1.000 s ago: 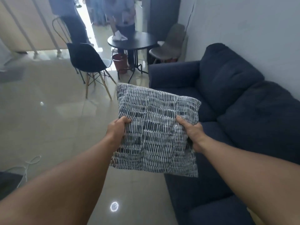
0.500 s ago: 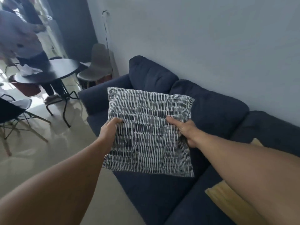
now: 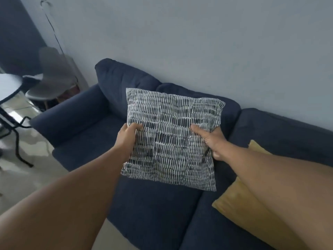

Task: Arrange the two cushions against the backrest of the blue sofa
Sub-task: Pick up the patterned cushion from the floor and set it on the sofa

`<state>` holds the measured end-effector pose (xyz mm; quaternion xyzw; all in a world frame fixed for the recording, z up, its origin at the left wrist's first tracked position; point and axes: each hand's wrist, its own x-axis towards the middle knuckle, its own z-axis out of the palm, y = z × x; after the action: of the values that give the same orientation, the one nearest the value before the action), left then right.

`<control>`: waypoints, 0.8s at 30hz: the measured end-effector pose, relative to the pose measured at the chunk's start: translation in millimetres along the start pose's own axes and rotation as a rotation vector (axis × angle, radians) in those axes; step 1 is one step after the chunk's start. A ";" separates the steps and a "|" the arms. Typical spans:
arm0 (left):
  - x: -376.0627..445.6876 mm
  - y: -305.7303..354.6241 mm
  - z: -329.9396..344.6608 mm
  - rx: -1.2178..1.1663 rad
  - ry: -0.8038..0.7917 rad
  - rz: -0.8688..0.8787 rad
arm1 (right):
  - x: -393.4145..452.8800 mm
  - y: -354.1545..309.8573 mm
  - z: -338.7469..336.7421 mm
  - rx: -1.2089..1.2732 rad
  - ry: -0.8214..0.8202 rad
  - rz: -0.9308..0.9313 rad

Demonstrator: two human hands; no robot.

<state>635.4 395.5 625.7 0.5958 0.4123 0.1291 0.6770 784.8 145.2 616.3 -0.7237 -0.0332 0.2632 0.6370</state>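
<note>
Above the seat of the blue sofa point(image 3: 153, 210), a patterned cushion point(image 3: 173, 138) with white dashes on dark blue-grey is held up in the air, its face turned toward the camera and its top edge level with the backrest point(image 3: 124, 82) behind it. Both hands grip it at mid-height. At its left edge the left hand point(image 3: 127, 139) has its fingers curled round the side, pinching the fabric. On its right side the right hand point(image 3: 211, 139) clamps it with the thumb pressed on the front, the other fingers hidden behind the cover. Both bare forearms reach in from the near edge.

Further right, a mustard-yellow cushion point(image 3: 239, 204) lies flat on the sofa seat, partly covered by the right forearm, with one corner showing close to the back cushions; whether it touches them cannot be told. At the sofa's left end is a padded armrest point(image 3: 72, 114). Behind the sofa rises a pale grey wall point(image 3: 198, 42). Far left, on the glossy floor point(image 3: 27, 177), stand a grey shell chair point(image 3: 52, 78) and a round table point(image 3: 9, 87) on black legs, both blurred.
</note>
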 end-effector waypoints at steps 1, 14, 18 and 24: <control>6.0 2.0 1.2 0.016 -0.010 0.010 | 3.2 1.9 1.9 0.003 0.018 -0.005; 115.0 48.4 -22.1 0.142 -0.216 -0.061 | 52.3 16.0 51.2 0.130 0.293 -0.094; 145.3 51.6 -16.3 0.150 -0.253 -0.033 | 63.0 23.5 56.9 0.114 0.349 -0.104; 164.1 41.0 14.4 0.203 -0.302 -0.007 | 78.5 39.0 44.7 0.067 0.384 -0.055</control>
<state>761.6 505.2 596.0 0.6723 0.3191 -0.0066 0.6679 822.1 208.4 550.8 -0.7379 0.0780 0.1035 0.6624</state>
